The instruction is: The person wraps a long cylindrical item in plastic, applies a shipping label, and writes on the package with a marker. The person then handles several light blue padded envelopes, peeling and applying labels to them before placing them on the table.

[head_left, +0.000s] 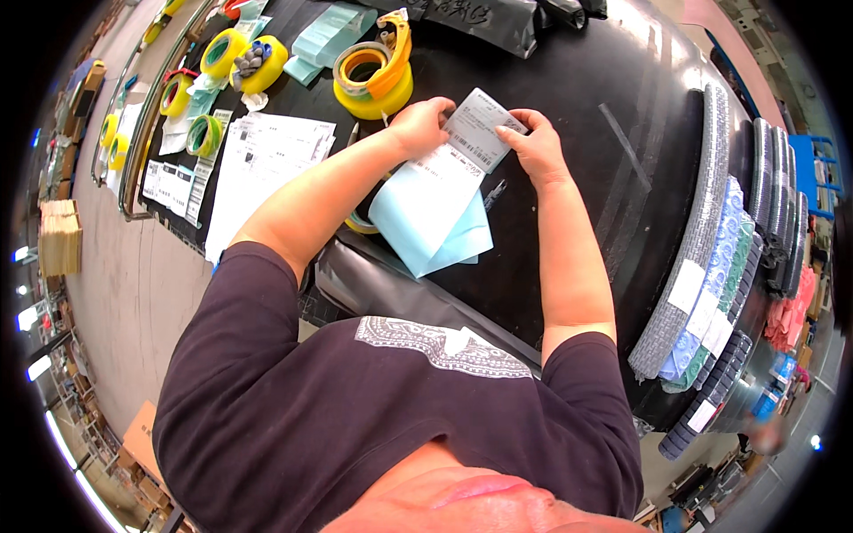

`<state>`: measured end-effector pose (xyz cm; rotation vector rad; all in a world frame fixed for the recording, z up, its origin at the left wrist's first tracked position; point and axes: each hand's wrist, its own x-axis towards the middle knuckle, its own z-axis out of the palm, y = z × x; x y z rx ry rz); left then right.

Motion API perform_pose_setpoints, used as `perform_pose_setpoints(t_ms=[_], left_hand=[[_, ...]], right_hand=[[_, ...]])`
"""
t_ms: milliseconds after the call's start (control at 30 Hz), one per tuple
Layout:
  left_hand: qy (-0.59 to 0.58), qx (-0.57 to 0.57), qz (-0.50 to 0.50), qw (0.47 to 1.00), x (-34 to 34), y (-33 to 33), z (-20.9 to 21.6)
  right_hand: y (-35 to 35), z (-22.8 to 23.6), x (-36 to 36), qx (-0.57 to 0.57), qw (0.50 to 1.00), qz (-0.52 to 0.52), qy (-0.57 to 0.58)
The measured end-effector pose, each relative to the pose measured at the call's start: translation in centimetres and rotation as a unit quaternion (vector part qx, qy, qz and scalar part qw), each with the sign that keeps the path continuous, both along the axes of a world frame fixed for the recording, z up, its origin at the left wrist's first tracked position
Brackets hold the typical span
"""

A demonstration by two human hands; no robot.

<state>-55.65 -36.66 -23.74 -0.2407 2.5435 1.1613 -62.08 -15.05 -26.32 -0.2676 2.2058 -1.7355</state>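
A white printed label (481,126) is held up over the black table by both hands. My left hand (421,130) pinches its left edge, fingers closed. My right hand (538,149) grips its right edge between thumb and fingers. Below the label hangs a folded strip of labels with pale blue backing paper (416,218), which spreads across the table towards me. Just beyond my left hand lie a large yellow tape roll (373,105) and an orange tape dispenser (397,78). A dark pen-like thing (495,194) lies beside the strip, partly hidden.
Printed sheets (267,164) lie on the left, with several yellow tape rolls (260,64) behind them. Folded pale blue paper (329,40) and black plastic bags (484,25) are at the back. Wrapped long rolls (691,258) line the right side of the black table (577,98).
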Motion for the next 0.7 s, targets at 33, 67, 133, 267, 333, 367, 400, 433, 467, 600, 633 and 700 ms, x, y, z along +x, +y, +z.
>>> perform_pose_setpoints(t_ms=[33, 67, 133, 267, 333, 367, 400, 433, 467, 600, 633, 700], left_hand=[[0.013, 0.026, 0.006, 1.000, 0.3, -0.3, -0.6], [0.026, 0.049, 0.008, 0.998, 0.5, -0.4, -0.8], [0.083, 0.045, -0.004, 0.996, 1.2, -0.7, -0.6], [-0.065, 0.031, 0.018, 0.997, 3.9, -0.8, 3.2], [-0.072, 0.065, 0.012, 0.995, 4.8, -1.3, 2.4], [-0.076, 0.083, 0.007, 0.994, 5.2, -1.4, 2.4], [-0.068, 0.070, 0.008, 0.995, 5.3, -1.0, 2.6], [-0.074, 0.071, 0.010, 0.995, 5.6, -0.9, 2.6], [-0.075, 0.079, 0.013, 0.994, 5.5, -0.6, 2.6], [-0.063, 0.065, 0.009, 0.996, 5.5, 0.0, 2.2], [-0.060, 0.062, 0.010, 0.996, 5.5, 0.1, 2.1], [-0.056, 0.059, 0.011, 0.997, 5.6, 0.1, 2.1]], right_hand=[[0.3, -0.3, -0.1, 0.030, 0.999, 0.008, 0.015], [0.6, -0.9, -0.1, 0.035, 0.999, -0.003, 0.035], [1.1, -2.3, -0.2, 0.019, 0.998, -0.025, 0.058], [1.3, -3.2, -0.1, -0.010, 0.997, -0.063, 0.051], [0.8, -2.7, 0.3, -0.053, 0.995, -0.083, 0.018], [0.7, -2.5, 0.3, -0.072, 0.993, -0.092, 0.008], [0.6, -2.1, 0.2, -0.082, 0.992, -0.097, -0.006], [0.4, -1.8, 0.3, -0.074, 0.990, -0.114, -0.020], [0.4, -1.9, 0.1, -0.105, 0.987, -0.118, -0.029], [0.1, -1.7, 0.0, -0.173, 0.974, -0.135, -0.057], [0.0, -1.4, 0.1, -0.174, 0.973, -0.143, -0.060], [-0.3, -0.6, 0.3, -0.181, 0.969, -0.154, -0.069]])
